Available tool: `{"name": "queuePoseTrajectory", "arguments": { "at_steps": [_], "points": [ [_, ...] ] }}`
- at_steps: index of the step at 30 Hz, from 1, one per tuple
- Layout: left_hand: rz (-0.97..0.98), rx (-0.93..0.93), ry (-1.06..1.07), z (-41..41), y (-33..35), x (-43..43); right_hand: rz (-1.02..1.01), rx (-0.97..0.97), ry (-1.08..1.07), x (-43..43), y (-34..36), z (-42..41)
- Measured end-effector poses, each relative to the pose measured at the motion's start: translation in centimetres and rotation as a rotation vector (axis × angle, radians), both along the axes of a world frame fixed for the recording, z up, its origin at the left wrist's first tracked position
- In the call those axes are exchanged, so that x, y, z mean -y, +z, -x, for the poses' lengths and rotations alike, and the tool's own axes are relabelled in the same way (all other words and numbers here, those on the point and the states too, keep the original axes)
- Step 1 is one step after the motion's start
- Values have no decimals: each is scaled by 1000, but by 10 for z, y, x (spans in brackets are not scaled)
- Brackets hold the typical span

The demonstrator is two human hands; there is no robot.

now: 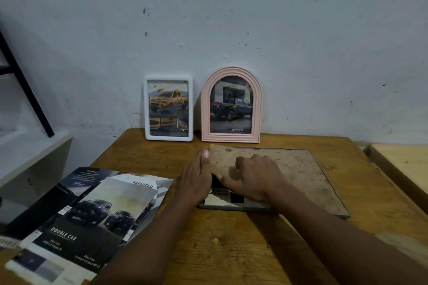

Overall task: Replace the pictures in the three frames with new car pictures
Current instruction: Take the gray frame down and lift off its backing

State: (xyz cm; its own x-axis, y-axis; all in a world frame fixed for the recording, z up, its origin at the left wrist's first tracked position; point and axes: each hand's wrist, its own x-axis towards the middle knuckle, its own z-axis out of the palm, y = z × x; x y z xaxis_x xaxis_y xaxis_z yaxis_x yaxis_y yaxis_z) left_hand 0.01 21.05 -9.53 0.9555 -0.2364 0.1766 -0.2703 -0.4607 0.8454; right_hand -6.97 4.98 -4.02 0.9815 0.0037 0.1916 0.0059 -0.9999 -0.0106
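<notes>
Pinching the left edge of the board (278, 169) with the left grip (196, 174) — thumb on top, fingers hidden below. Clamping its near edge with the right grip (252, 177), fingers curled on top, thumb at the rim. Lying face down on the bench (231, 250) under that board: the big frame (324, 214), a strip of picture (220, 201) showing at its near left. Standing behind against the wall (231, 18) — white frame (168, 137), pink frame (231, 71), a truck in each. Fanned out at near left, brochures (81, 215).

The picture (231, 109) in the pink frame (231, 71) reads "TOYOTA", the front brochure page (88, 222) "DOUBLE CAB", the page behind (139, 180) "ADVANCED".
</notes>
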Motion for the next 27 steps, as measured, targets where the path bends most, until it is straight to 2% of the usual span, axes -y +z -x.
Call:
{"name": "queuePoseTrajectory", "arguments": {
  "at_steps": [4,16,27],
  "points": [
    [-23,-5,-9,-1,-4,1,-26,27,51,-1,2,0],
    [-203,18,-23,7,0,5,80,25,199,-5,9,7],
    [-440,248,2,7,-2,9,105,112,137,4,20,18]
  ]
}}
